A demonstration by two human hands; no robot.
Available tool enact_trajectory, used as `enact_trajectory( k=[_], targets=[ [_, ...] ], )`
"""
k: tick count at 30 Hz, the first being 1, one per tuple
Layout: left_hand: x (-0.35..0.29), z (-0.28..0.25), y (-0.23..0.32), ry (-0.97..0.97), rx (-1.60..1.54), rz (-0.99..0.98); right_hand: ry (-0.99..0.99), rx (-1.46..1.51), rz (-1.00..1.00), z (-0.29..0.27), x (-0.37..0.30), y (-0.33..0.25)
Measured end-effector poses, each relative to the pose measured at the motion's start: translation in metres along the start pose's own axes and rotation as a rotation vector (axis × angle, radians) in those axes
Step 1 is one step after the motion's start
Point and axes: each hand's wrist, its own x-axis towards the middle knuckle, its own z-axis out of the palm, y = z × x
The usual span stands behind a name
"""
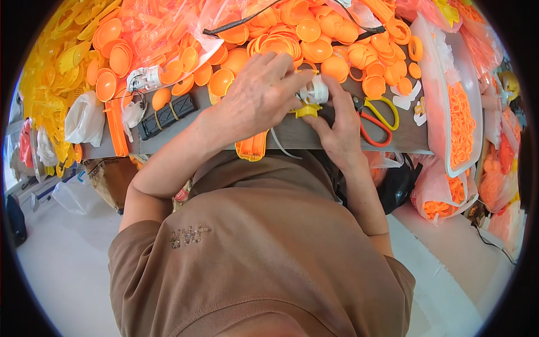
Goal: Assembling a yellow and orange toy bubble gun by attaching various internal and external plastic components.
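Note:
Above the near edge of the table, both hands meet on a small white cylindrical part with a yellow base [314,92]. My left hand [255,92] reaches across from the left, its fingers curled against the part's left side and partly hiding it. My right hand [339,126] grips it from the right between thumb and fingers. Below the left hand, an orange trough-shaped plastic piece [251,147] juts over the table edge. A thin white strip [283,145] hangs beside it. Scissors [382,121] with a red and a yellow handle lie just right of my right hand.
Orange cups and rings [331,33] heap across the back. Yellow parts [56,73] pile at the left. A black box with bands [167,116], another white cylindrical part [145,78] and a long orange piece [116,129] lie left. A translucent bin [471,112] of orange rings stands right.

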Motion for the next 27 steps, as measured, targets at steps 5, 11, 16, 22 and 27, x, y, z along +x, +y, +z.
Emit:
enact_trajectory(
  k=[5,11,16,22,27],
  targets=[
    [-0.008,-0.011,-0.008,0.127,0.038,-0.071,0.348,-0.230,-0.215,0.006,0.002,-0.003],
    [-0.037,-0.029,0.008,0.000,0.107,-0.063,-0.139,-0.185,-0.239,-0.005,-0.059,-0.012],
    [-0.044,-0.014,0.006,-0.081,0.106,-0.095,-0.192,-0.275,-0.057,0.010,-0.069,-0.021],
    [-0.042,-0.006,0.003,-0.002,0.067,-0.118,-0.160,-0.007,0.050,0.028,-0.074,-0.001],
    [-0.045,-0.003,0.001,-0.008,0.103,-0.131,-0.193,0.415,0.147,-0.004,-0.074,-0.012]
  ],
)
